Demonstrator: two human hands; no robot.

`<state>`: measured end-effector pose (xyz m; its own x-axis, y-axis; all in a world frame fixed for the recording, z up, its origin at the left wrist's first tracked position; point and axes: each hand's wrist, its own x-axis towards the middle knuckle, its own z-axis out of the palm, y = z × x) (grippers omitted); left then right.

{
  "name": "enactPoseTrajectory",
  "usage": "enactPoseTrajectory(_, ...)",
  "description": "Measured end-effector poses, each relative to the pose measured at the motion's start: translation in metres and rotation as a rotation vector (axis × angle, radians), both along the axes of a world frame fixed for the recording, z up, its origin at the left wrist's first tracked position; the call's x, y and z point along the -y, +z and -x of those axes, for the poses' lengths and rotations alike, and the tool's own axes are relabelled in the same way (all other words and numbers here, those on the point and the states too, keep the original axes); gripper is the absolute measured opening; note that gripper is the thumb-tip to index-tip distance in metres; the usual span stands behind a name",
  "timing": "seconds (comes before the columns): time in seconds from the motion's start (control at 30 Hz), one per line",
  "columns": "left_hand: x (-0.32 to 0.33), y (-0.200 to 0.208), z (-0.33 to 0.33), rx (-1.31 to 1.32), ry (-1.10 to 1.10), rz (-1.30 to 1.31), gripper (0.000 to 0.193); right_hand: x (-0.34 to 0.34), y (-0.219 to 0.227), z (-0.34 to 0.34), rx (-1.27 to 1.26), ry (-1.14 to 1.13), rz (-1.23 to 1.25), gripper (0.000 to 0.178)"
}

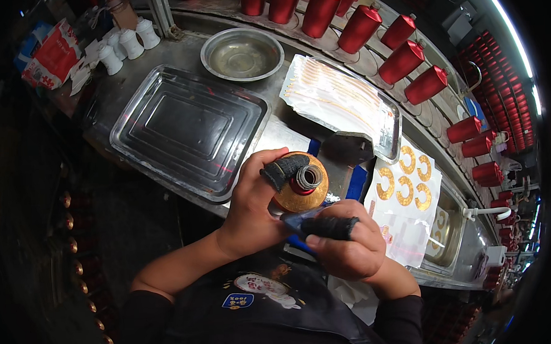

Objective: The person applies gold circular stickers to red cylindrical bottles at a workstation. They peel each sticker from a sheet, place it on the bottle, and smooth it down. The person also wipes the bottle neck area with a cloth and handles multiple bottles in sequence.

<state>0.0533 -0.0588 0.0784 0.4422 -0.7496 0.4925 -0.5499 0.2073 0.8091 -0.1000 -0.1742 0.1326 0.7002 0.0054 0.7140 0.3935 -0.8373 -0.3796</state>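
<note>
My left hand is closed round a bottle with a gold shoulder and an open threaded neck, red at its base. One finger of that hand wears a black finger sleeve and lies over the gold shoulder. My right hand, also with a black-sleeved finger, is closed beside the bottle's near side. From its fingers a small flat dark scraper-like piece points toward the bottle; its exact kind is unclear. The bottle's lower body is hidden by my hands.
A shallow metal tray lies left, with a metal basin behind it. White decal sheets fill another tray. Gold C-shaped decals lie on a white sheet at right, near a sink. Red bottles line the far conveyor.
</note>
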Motion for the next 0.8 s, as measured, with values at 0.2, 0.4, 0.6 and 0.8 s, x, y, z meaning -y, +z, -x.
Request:
enactPoseTrajectory(0.2,0.008,-0.014,0.013,0.028,0.155,0.068,0.072,-0.007,-0.002,0.002,-0.004,-0.063,-0.029,0.027)
enactPoseTrajectory(0.4,0.005,-0.017,0.014,0.042,0.123,0.037,0.085,-0.014,0.005,0.003,-0.045,-0.106,-0.09,0.028)
enactPoseTrajectory(0.6,0.006,-0.002,-0.045,-0.178,-0.471,-0.142,0.098,-0.001,0.007,0.002,-0.085,-0.301,0.023,0.038)
enactPoseTrajectory(0.8,0.006,-0.002,-0.018,-0.016,-0.201,-0.002,0.08,-0.009,-0.002,0.002,-0.075,-0.287,-0.087,0.041)
